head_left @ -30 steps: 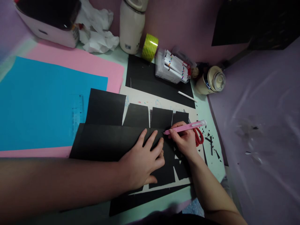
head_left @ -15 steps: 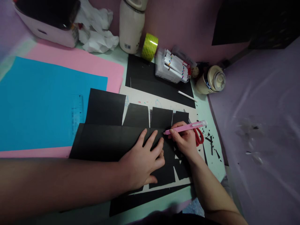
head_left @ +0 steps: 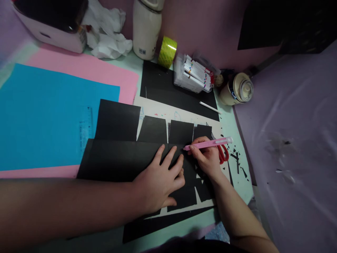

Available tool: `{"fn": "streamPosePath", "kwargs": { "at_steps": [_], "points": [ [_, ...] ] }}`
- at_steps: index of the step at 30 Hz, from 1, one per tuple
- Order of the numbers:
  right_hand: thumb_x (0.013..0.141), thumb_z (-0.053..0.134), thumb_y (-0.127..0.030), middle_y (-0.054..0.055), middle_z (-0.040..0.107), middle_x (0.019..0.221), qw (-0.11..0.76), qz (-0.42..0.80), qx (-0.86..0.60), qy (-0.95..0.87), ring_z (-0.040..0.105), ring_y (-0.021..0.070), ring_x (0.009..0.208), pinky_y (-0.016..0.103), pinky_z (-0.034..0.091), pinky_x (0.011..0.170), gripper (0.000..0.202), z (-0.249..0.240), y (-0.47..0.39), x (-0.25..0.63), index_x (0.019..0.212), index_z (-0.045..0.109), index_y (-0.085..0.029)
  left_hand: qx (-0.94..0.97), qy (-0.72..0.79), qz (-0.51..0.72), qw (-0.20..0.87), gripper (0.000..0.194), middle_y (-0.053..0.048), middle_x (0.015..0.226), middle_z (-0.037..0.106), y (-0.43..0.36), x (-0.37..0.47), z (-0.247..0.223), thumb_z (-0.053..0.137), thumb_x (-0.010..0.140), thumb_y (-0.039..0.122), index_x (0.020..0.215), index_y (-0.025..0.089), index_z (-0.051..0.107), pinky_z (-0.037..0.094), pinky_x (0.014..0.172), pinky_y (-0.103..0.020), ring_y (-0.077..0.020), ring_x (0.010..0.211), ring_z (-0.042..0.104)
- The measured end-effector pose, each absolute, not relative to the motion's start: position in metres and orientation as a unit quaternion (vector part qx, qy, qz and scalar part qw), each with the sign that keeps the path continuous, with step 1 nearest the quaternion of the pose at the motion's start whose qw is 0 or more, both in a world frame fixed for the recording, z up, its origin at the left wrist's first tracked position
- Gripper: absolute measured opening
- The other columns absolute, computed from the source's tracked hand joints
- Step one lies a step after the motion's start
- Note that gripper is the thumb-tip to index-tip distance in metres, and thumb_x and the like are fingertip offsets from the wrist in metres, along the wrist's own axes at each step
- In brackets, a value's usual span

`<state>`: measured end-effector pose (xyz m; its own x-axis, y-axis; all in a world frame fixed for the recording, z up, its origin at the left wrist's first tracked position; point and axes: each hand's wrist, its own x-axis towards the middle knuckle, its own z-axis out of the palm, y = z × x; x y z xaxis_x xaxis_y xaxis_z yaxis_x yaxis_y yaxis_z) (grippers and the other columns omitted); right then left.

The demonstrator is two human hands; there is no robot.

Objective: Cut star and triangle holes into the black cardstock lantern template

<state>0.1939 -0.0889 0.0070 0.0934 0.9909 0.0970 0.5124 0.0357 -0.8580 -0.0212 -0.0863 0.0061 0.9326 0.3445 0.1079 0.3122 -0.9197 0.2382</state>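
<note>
A black sheet of card (head_left: 116, 154) lies on the table, with slits cut into its far and near edges that leave separate flaps. My left hand (head_left: 160, 181) presses flat on it, fingers spread. In my right hand (head_left: 206, 156) is a slim pink craft knife (head_left: 210, 143), gripped like a pen. Its dark tip meets the card by the fold line, just right of my left fingertips. Partly hidden behind my right hand are scissors with red handles (head_left: 223, 154).
Blue paper (head_left: 52, 119) with a clear ruler (head_left: 85, 123) lies left, over pink paper (head_left: 116, 72). Behind stand a white bottle (head_left: 146, 31), yellow tape roll (head_left: 167, 52), marker box (head_left: 192, 75) and lidded cup (head_left: 237, 89). Black scraps (head_left: 238, 163) litter the right side.
The pink craft knife has tilted very slightly, its rear end a little lower. My left hand stays in place on the black card.
</note>
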Motion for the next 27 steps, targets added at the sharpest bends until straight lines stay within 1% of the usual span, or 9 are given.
{"fn": "streamPosePath", "kwargs": {
  "at_steps": [7,14,19,24,27],
  "points": [
    [0.086,0.069,-0.034,0.0,0.065,0.07,0.397,0.283,-0.632,-0.603,0.062,0.0133,0.057,0.025,0.05,0.052,0.016,0.0064,-0.0874,0.1934,0.08,0.062,-0.02,0.977,0.168,0.071,0.109,0.069,-0.018,0.149,0.048,-0.087,-0.0219,0.006,0.064,0.076,0.07,0.125,0.021,0.063,0.025,0.107,-0.072,-0.0499,0.139,0.035],
    [0.084,0.071,-0.035,0.001,0.066,0.07,0.409,0.295,-0.638,-0.582,0.06,0.0131,0.053,0.026,0.049,0.048,0.018,0.0058,-0.0889,0.1925,0.079,0.063,-0.021,0.977,0.167,0.077,0.11,0.069,-0.02,0.148,0.048,-0.0872,-0.0218,0.0044,0.065,0.076,0.069,0.124,0.019,0.063,0.024,0.107,-0.072,-0.0513,0.139,0.035],
    [0.087,0.068,-0.037,-0.001,0.065,0.063,0.44,0.292,-0.644,-0.553,0.057,0.013,0.048,0.026,0.046,0.046,0.019,0.0056,-0.0923,0.1928,0.079,0.059,-0.022,0.977,0.165,0.077,0.106,0.069,-0.019,0.148,0.048,-0.0867,-0.0219,0.0044,0.064,0.076,0.07,0.124,0.02,0.063,0.025,0.107,-0.072,-0.0507,0.139,0.035],
    [0.082,0.074,-0.032,-0.001,0.064,0.065,0.42,0.253,-0.651,-0.579,0.06,0.0142,0.055,0.027,0.047,0.051,0.02,0.0052,-0.095,0.1937,0.075,0.057,-0.022,0.977,0.165,0.074,0.11,0.069,-0.019,0.148,0.048,-0.0859,-0.0221,0.0057,0.065,0.076,0.07,0.124,0.02,0.063,0.026,0.107,-0.072,-0.0511,0.138,0.035],
    [0.082,0.073,-0.027,-0.003,0.063,0.062,0.414,0.227,-0.645,-0.6,0.06,0.0132,0.056,0.026,0.047,0.052,0.02,0.0063,-0.0951,0.1943,0.071,0.056,-0.022,0.977,0.165,0.079,0.111,0.07,-0.02,0.148,0.048,-0.0862,-0.0223,0.0049,0.066,0.076,0.069,0.124,0.019,0.064,0.025,0.107,-0.072,-0.0518,0.138,0.035]
  ]
}}
